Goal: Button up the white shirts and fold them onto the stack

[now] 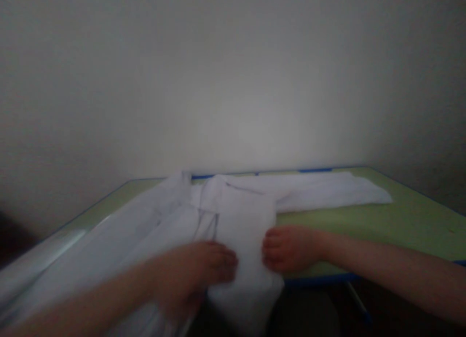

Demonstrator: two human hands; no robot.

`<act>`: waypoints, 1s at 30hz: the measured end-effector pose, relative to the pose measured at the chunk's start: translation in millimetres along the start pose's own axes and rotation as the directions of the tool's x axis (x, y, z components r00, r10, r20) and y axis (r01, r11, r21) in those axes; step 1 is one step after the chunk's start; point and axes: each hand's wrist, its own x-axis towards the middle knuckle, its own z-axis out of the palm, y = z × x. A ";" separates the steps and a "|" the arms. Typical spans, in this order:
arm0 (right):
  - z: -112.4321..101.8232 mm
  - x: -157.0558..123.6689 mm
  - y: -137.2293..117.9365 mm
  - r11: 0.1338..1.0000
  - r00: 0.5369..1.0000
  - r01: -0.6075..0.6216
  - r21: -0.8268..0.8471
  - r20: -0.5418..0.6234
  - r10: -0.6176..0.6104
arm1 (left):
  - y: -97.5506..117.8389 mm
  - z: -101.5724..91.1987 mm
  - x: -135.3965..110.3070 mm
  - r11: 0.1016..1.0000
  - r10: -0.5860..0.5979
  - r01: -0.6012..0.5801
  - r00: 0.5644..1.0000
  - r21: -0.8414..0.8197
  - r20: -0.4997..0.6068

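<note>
A white shirt (247, 220) lies spread over a table, its front open and one long sleeve (327, 190) stretched out to the right at the back. Its lower end hangs over the near edge. My right hand (287, 248) has its fingers curled together at the right edge of the shirt's body. My left hand (198, 274) is over the shirt's middle, fingertips on or just above the cloth; motion smears it, and its grip is unclear. The shirt's left side (120, 240) is blurred and runs down past my left forearm.
The green tabletop (349, 230) has a blue rim (320, 280). A plain pale wall (233, 84) stands right behind it. Below the near edge, a thin table leg (358, 300) shows in the dark.
</note>
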 end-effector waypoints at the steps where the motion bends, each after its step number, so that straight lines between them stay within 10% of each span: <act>1: 3.8 2.0 0.9 1.000 1.000 -0.012 0.027 -0.008 0.012 | 3.8 0.9 -3.8 1.000 -0.004 0.004 1.000 -0.008 0.010; 5: 6.7 8.8 10.1 0.912 0.919 -0.287 0.293 -0.184 0.348 | 20.3 9.7 -9.7 0.993 -0.092 0.089 0.995 0.073 0.035; 11: -9.1 31.1 49.8 0.368 0.386 -0.485 0.793 -0.184 0.904 | 22.1 33.3 7.0 0.953 -0.171 0.212 0.965 0.214 -0.197; 14: -8.4 41.4 67.5 0.119 0.213 -0.372 0.921 -0.040 0.976 | 11.2 32.4 25.5 0.950 -0.114 0.194 0.945 0.245 -0.307; 18: -3.8 43.0 75.4 -0.103 0.091 -0.198 0.975 0.123 0.988 | -3.3 0.9 51.1 0.950 -0.107 0.209 0.917 0.232 -0.385; 23: 4.5 21.7 79.3 -0.167 -0.014 -0.146 0.975 0.166 0.986 | -16.4 -32.8 52.6 0.974 0.030 0.041 0.952 0.224 -0.304; 30: 29.0 -8.3 95.3 -0.206 -0.165 -0.302 0.931 0.162 0.973 | -18.0 10.6 62.7 0.896 0.111 -0.002 0.970 0.443 -0.218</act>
